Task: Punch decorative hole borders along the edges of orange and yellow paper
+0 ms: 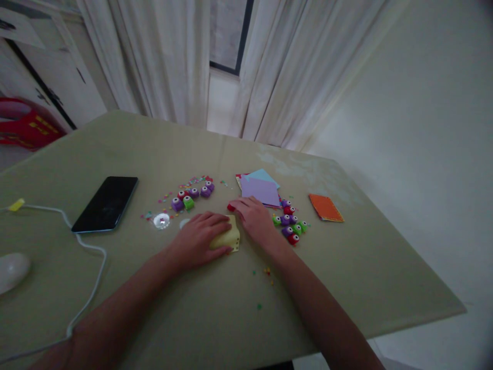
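My left hand (202,237) lies over a pale yellow sheet of paper (233,237), thumb and fingers around its bulging middle; small dark marks or holes run along its near right edge. The fingertips of my right hand (252,218) are closed on a small red object (230,207), mostly hidden, just beyond the yellow paper. Beneath and behind that hand is a stack of coloured paper with a lilac sheet (260,190) on top and a light blue sheet (265,177) showing. Small big-eyed figures in purple, green and red (296,228) stand right of my right wrist.
More eyed figures (188,201) and scattered confetti bits (195,181) lie left of centre, near a clear round dish (161,221). A black tablet (106,204), white cable (100,257) and white mouse (13,271) are at left. An orange paper pad (325,207) rests at right.
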`<state>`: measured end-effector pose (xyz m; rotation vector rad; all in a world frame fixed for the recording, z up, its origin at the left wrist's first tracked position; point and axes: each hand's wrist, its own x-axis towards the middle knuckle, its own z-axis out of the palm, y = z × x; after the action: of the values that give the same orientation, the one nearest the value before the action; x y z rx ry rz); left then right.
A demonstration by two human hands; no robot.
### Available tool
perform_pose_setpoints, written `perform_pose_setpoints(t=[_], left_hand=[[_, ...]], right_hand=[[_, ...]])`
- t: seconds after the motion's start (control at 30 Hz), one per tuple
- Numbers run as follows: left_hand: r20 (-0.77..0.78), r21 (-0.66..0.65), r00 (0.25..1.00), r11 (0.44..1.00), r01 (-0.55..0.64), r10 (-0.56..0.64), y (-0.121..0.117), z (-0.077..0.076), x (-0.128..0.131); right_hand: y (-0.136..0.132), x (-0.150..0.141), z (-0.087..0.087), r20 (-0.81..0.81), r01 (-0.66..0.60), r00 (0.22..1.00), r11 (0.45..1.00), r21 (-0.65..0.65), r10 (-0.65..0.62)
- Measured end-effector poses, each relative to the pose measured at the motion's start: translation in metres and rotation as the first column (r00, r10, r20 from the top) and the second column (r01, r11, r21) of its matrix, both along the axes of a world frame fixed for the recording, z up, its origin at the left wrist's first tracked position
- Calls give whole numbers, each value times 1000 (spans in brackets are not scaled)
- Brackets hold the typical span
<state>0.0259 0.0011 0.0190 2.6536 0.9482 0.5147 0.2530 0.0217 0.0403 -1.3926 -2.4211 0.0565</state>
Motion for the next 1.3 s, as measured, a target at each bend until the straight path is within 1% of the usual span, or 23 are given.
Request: perform_pose_setpoints(t=[0.07, 0.13, 0.23, 0.37, 0.43, 0.57, 0.63, 0.73, 0.97, 1.1, 1.3], left_hand=[[-6, 17, 998, 998, -66, 66, 1, -5, -1], [-11, 28, 992, 992, -123, 123, 0, -9, -1], [-21, 26, 988, 988, -152, 152, -1, -13, -1], [-34, 30, 986, 986, -162, 163, -3, -13, 0], [-38, 38, 984, 984, -173, 174, -3, -12, 0], [-29, 48, 984, 984, -174, 175, -4, -12, 0], [-26, 49, 985, 984, -171, 173, -4, -12, 0], [-20, 42, 985, 985, -169, 170, -4, -11, -1], [-21, 11, 982, 983, -185, 185, -4, -9, 0], [-30, 15, 981, 982, -189, 190, -4, -9, 0], [-33, 14, 983, 984, -178, 178, -2, -9, -1]], right_hand=[[-22, 15, -5, -9, 81, 997, 996, 30, -81], [-39, 24, -9, -43, 129, 991, 991, 33, -128], [-50, 26, -10, -177, 140, 973, 989, -37, -145], [-47, 24, -9, -290, 90, 948, 985, -148, -130], [-46, 25, -10, -350, 78, 926, 977, -196, -144], [-46, 25, -14, -505, 56, 833, 943, -328, -225], [-45, 23, -16, -577, 26, 778, 930, -365, -248], [-45, 20, -18, -639, -1, 721, 923, -385, -266], [-44, 18, -21, -695, 0, 648, 912, -411, -313], [-43, 18, -22, -706, -17, 639, 913, -409, -304], [-44, 19, -21, -696, -27, 664, 921, -389, -274]])
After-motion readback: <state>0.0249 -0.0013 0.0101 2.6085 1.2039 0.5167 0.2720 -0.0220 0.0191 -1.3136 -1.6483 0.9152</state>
